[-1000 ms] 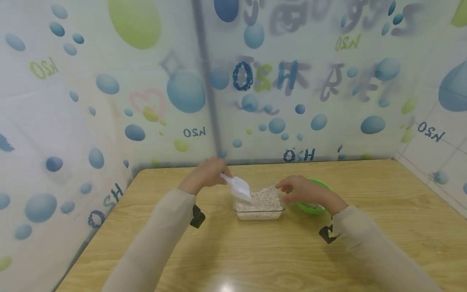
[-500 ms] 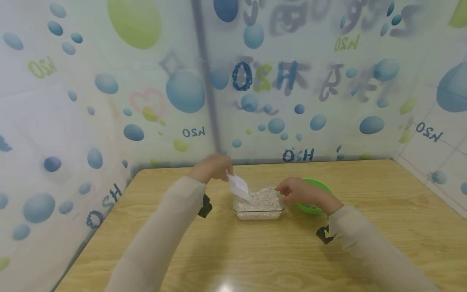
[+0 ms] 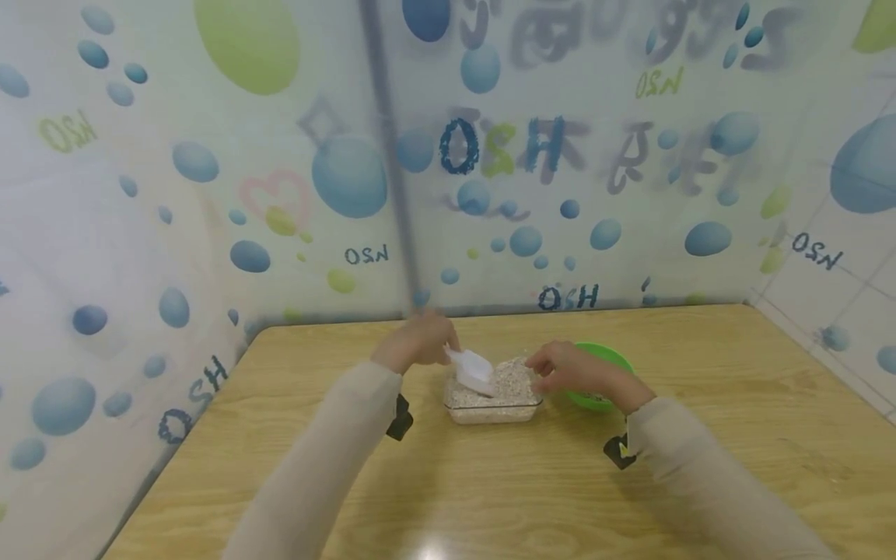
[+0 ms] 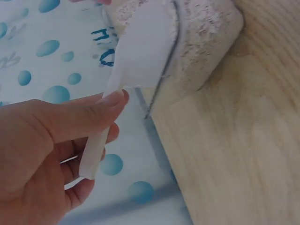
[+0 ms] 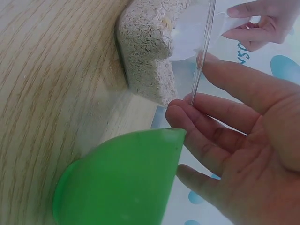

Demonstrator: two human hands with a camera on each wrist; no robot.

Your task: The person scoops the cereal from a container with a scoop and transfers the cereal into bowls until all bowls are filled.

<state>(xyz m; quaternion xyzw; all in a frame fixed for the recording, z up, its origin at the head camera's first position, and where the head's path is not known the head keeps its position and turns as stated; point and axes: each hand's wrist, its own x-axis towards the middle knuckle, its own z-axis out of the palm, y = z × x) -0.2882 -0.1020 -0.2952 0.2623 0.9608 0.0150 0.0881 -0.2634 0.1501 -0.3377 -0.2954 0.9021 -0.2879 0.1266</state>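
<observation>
"What commands the room from where you stand?"

"A wood-grain surface point(image 3: 392, 498). Upon it stands a clear rectangular container point(image 3: 493, 415), filled to the rim. I'd judge it weighty and stiff, glass or hard plastic, I cannot tell; steady it by the rim."

"And at its right?"

"A green bowl point(image 5: 124, 180), just beside it, probably light, thin plastic, easily nudged; best taken at the lip."

"The hands?"

"The right hand point(image 3: 570, 367) grips the container's right rim between thumb and fingertips, near the bowl. The left hand point(image 3: 420, 340) pinches a slim handle."

"Belonging to what?"

"A white scoop point(image 3: 474, 369), tilted, its blade down in the container's left half. It looks light, rigid and smooth; hold it by the handle, since the broad blade offers little purchase."

"And smallest?"

"Pale, oat-like flakes point(image 3: 514, 377), heaped around the blade: dry, weightless-looking and loose, likely to scatter if the scoop tips sharply."
</observation>
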